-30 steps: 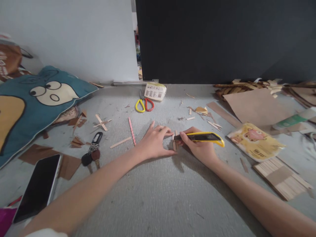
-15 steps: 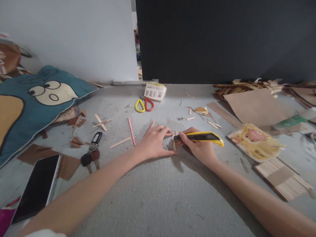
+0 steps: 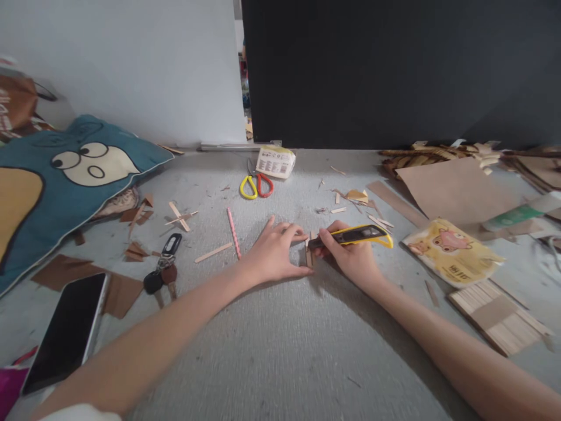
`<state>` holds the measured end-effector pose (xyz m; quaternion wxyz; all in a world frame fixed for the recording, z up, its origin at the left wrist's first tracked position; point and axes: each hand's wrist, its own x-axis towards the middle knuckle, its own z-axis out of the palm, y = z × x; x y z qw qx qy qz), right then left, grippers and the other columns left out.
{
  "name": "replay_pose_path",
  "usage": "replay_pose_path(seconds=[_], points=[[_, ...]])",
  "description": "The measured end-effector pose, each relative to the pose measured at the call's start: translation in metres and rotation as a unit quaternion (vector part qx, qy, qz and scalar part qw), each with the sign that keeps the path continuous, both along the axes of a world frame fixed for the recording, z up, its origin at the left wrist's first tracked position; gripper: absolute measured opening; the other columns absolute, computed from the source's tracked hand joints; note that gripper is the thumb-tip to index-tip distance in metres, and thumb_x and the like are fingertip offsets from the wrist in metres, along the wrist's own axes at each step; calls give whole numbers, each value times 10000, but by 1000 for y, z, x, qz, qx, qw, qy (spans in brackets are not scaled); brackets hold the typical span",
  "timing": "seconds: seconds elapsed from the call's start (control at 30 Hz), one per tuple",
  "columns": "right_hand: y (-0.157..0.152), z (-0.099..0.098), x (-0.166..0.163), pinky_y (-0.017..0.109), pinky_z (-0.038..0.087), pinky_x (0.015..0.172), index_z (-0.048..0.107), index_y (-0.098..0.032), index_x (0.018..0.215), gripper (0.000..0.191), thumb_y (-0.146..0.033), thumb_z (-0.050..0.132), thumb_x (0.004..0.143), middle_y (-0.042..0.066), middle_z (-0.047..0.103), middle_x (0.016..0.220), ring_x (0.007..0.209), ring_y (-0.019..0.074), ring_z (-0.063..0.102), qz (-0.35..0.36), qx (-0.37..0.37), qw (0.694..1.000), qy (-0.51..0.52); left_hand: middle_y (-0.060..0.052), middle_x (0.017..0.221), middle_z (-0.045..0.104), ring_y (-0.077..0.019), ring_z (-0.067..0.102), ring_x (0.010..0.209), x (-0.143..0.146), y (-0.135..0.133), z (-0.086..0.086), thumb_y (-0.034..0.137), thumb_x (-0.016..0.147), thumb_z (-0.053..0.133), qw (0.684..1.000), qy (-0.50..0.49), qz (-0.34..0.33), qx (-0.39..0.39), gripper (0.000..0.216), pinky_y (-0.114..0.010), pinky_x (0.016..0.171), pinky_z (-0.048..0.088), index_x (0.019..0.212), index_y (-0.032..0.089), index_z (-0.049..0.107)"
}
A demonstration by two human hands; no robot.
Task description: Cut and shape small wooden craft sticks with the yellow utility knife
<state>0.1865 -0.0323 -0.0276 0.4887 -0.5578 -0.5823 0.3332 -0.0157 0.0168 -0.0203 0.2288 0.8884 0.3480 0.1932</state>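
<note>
Wooden craft stick (image 3: 309,257) lies at the middle of the desk (image 3: 245,351), pinched between thumb and forefinger of the left hand (image 3: 277,252). The right hand (image 3: 353,260) grips the yellow utility knife (image 3: 360,234), whose rear end has just swung slightly farther away, so the cutting angle seems adjusted.

One head-worn camera looks forward and down across the tabletop (image 3: 263,351).

No wording can be read: the white packet (image 3: 275,164) beside the scissors (image 3: 259,183) (print too small), the yellow packet (image 3: 453,252) right of them (characters unclear).
</note>
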Motion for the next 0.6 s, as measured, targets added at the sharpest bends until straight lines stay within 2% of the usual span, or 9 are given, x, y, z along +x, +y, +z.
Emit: replay_pose_path(seconds=[0.23,0.37,0.5,0.6], points=[[13,2,2,316,618,521,583,-255,717,400,-594,769,818,34,757,652,520,205,717,20,-67,988,140,-112,1298,708,-342,567,1362,0,0,0,558,663,904,1000,-2,-5,-2,702,-608,1307,141,1171,241,536],[17,3,2,303,618,494,610,-239,686,363,-528,805,788,45,758,644,492,199,709,13,-109,981,160,-104,1299,707,-336,562,1367,1,-1,1,526,671,909,1000,3,-9,-1,698,-606,1308,134,1187,242,534],[8,4,-1,310,629,505,619,-242,703,369,-553,781,820,36,755,640,489,196,706,-24,-56,984,169,-114,1301,701,-341,559,1368,0,-1,0,529,675,903,1000,1,-7,3,702,-605,1307,143,1197,234,537],[2,2,-2,321,634,523,597,-254,732,393,-597,740,860,29,754,649,510,201,713,-35,-7,990,137,-116,1314,692,-346,562,1364,0,0,-1,558,687,887,1000,3,-5,2,688,-616,1305,145,1186,243,532]])
